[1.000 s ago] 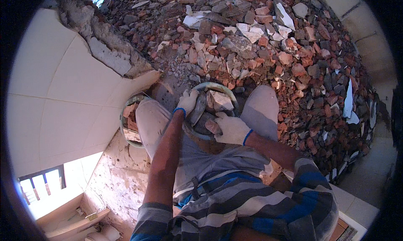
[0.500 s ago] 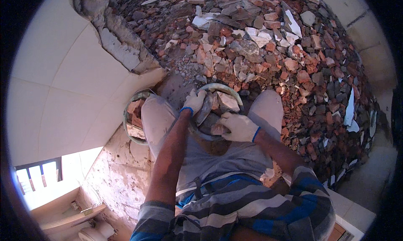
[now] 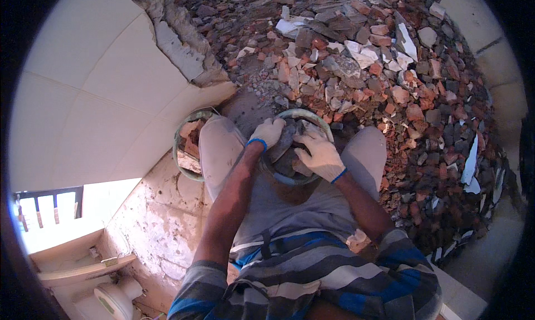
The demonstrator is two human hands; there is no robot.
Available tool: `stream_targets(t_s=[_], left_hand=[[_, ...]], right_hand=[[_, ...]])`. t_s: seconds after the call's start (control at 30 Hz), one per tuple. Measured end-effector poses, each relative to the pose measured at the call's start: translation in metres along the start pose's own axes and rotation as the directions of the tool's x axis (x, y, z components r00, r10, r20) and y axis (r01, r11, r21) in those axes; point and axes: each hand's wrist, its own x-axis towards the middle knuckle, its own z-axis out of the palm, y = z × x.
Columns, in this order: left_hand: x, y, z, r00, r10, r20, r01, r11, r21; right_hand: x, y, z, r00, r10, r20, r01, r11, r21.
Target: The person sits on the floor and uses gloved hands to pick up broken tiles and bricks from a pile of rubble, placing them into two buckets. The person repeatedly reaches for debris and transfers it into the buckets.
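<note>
Between my knees stands a round bucket (image 3: 278, 177) with a pale rim, holding broken masonry. My left hand (image 3: 268, 133), in a whitish glove with a blue cuff, grips a flat grey piece of rubble (image 3: 284, 140) at the bucket's left side. My right hand (image 3: 320, 155), gloved the same way, reaches over the right side, thumb and fingers apart, fingertips touching the pieces inside. Below its thumb a brownish chunk of rubble (image 3: 301, 167) lies in the bucket. The right fingertips partly cover a pale piece there.
A second bucket (image 3: 179, 153) of brick pieces stands beyond my left knee. A large heap of broken brick and tile (image 3: 390, 91) spreads ahead and to the right. A tiled wall with a jagged edge (image 3: 189, 52) rises at left; a white toilet (image 3: 114, 297) is at lower left.
My right hand has let go of the brownish chunk in the bucket and moved forward over the other pieces. My left hand keeps its place on the grey piece. The whole view has shifted slightly.
</note>
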Motion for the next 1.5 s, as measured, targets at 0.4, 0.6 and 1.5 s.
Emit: stream_targets(t_s=[0.4, 0.6, 1.5], left_hand=[[-0.07, 0.071, -0.054, 0.956, 0.176, -0.232, -0.261, 0.875, -0.408], [-0.07, -0.011, -0.146, 0.719, 0.481, -0.502, -0.3, 0.866, 0.4], [0.028, -0.14, -0.139, 0.741, -0.671, 0.036, 0.235, 0.209, -0.949]], right_hand=[[-0.001, -0.007, 0.005, 0.838, 0.187, 0.513, -0.502, 0.631, 0.591], [0.017, 0.047, -0.03, 0.757, 0.542, 0.365, -0.638, 0.492, 0.593], [0.02, 0.025, -0.008, 0.921, 0.39, -0.009, -0.362, 0.864, 0.35]])
